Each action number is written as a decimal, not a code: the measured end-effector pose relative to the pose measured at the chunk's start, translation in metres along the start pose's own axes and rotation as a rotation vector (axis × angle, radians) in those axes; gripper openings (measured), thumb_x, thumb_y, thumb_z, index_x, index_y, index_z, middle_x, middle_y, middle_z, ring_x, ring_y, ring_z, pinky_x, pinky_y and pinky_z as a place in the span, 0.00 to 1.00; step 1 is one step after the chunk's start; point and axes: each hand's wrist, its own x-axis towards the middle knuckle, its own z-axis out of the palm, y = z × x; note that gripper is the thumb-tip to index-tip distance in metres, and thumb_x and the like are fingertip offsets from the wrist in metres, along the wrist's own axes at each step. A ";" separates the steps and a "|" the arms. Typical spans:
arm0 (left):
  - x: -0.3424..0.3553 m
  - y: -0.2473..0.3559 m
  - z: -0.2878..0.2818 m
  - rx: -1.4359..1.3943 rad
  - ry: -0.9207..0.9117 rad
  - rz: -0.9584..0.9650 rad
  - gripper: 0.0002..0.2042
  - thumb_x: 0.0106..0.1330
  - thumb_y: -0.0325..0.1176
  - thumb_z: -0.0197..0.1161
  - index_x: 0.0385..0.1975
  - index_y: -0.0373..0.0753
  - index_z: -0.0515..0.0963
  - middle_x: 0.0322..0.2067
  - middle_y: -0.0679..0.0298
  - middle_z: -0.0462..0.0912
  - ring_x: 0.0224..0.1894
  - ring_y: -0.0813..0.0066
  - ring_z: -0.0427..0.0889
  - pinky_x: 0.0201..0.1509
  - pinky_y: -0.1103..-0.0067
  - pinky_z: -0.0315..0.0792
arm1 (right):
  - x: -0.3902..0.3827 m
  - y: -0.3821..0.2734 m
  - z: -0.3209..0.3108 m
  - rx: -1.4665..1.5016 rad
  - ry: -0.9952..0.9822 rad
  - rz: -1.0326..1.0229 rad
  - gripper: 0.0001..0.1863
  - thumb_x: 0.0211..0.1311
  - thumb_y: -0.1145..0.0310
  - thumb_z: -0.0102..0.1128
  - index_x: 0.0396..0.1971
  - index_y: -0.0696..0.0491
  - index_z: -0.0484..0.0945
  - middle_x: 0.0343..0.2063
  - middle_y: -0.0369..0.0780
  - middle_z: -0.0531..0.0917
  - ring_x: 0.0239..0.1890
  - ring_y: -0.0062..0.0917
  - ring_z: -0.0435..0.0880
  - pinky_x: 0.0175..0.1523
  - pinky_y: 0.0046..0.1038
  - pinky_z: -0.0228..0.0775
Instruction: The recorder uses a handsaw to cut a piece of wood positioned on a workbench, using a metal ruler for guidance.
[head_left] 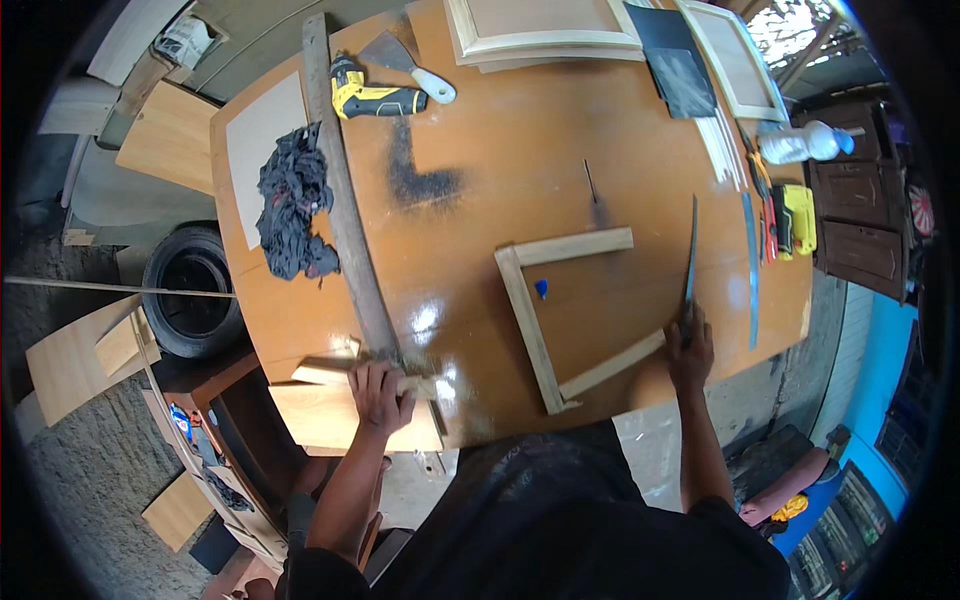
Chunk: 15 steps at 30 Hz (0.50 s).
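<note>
At the table's near left, my left hand (378,398) is closed over a short wooden strip (417,385), pressing it down on a pale wooden board (315,415). My right hand (690,352) grips a saw (691,258) by its dark handle; the long narrow blade points away from me, seen nearly edge-on. Between my hands lies a three-sided wooden frame (528,312), open toward the right, with the end of its near strip close to my right hand. A small blue piece (541,289) sits inside it.
A long wooden beam (345,190) crosses the table's left, beside a heap of black cloth (295,205). Farther back lie a yellow-black drill (375,100), a scraper (410,68) and pale frames (545,48). A plastic bottle (800,142) and yellow tool (796,218) are far right.
</note>
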 end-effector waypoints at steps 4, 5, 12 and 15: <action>-0.003 0.002 0.001 -0.014 -0.056 -0.049 0.17 0.59 0.50 0.59 0.36 0.42 0.76 0.40 0.56 0.73 0.46 0.51 0.71 0.55 0.53 0.61 | 0.002 0.021 0.006 0.012 0.057 -0.066 0.29 0.64 0.60 0.62 0.62 0.58 0.71 0.43 0.53 0.80 0.45 0.47 0.81 0.47 0.42 0.74; -0.003 0.002 0.002 -0.012 -0.050 -0.049 0.17 0.60 0.50 0.58 0.36 0.42 0.76 0.40 0.56 0.73 0.46 0.51 0.71 0.55 0.53 0.61 | 0.003 0.022 0.007 0.015 0.051 -0.070 0.29 0.64 0.60 0.62 0.62 0.58 0.71 0.43 0.53 0.80 0.45 0.47 0.81 0.47 0.42 0.74; -0.004 0.004 0.000 0.023 -0.085 -0.082 0.18 0.61 0.53 0.55 0.34 0.43 0.77 0.38 0.59 0.72 0.45 0.53 0.70 0.54 0.52 0.61 | 0.012 0.020 0.006 -0.119 0.070 -0.218 0.30 0.65 0.60 0.57 0.61 0.64 0.70 0.47 0.58 0.78 0.42 0.53 0.78 0.47 0.43 0.72; -0.006 0.002 0.001 0.041 -0.105 -0.066 0.18 0.60 0.53 0.55 0.33 0.44 0.77 0.38 0.60 0.72 0.45 0.55 0.69 0.53 0.52 0.61 | 0.011 0.023 0.006 -0.203 0.032 -0.239 0.32 0.65 0.59 0.57 0.62 0.66 0.67 0.50 0.59 0.78 0.40 0.52 0.77 0.47 0.43 0.72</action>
